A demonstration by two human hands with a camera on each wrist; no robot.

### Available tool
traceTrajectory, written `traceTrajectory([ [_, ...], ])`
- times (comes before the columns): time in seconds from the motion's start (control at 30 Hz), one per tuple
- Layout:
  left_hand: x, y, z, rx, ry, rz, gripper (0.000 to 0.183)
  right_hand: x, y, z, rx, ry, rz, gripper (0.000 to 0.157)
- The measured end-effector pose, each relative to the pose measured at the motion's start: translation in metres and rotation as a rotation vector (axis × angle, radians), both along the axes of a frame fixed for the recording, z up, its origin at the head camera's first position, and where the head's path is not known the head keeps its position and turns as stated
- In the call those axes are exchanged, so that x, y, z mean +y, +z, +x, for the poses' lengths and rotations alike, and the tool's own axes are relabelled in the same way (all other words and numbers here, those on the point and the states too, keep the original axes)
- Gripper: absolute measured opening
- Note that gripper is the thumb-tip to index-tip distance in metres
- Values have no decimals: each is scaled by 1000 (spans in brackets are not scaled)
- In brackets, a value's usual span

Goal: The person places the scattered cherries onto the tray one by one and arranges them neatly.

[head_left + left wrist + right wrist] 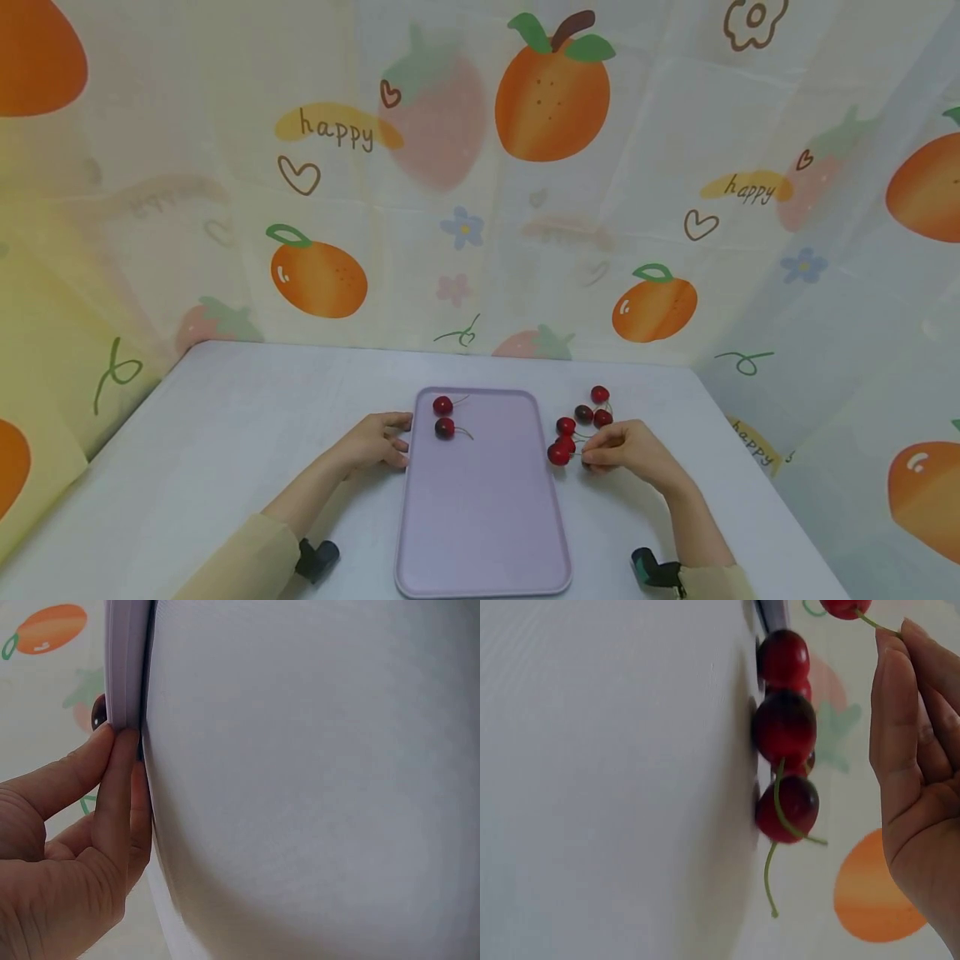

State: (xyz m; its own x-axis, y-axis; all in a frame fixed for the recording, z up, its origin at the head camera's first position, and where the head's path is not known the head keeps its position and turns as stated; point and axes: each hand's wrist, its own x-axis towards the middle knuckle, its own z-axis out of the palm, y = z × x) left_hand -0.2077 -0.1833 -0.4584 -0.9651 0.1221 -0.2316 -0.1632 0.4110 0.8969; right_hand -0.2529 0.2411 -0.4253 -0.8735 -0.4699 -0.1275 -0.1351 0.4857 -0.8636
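Observation:
My right hand point(626, 450) pinches the thin green stem of a red cherry point(845, 607) between thumb and fingertips. In the right wrist view this cherry hangs above the others. Several more dark red cherries point(583, 413) lie in a loose cluster beside and beyond that hand, right of the lilac tray point(483, 517). My left hand point(372, 442) rests at the tray's left side, its fingertips touching the rim and its fingers spread along it. Two cherries with stems, one bright red point(442, 406) and one darker point(445, 428), sit at the tray's far left.
The tray stands upright to me on a white-covered table point(270, 400). A fruit-printed curtain point(465, 250) closes in the back and sides. Black wrist cameras point(318, 561) are strapped at both sleeves.

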Motion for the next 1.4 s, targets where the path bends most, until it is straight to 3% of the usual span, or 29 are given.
traceTrajectory([
  [0.47,0,0,1,-9,3,14,78,-40,-8,-4,63,-1,19,21],
  [0.7,-1,0,2,-6,0,21,79,-63,-3,-1,105,34,10,20],
  [1.4,0,0,2,-8,4,17,78,-117,5,0,38,26,-40,19],
])
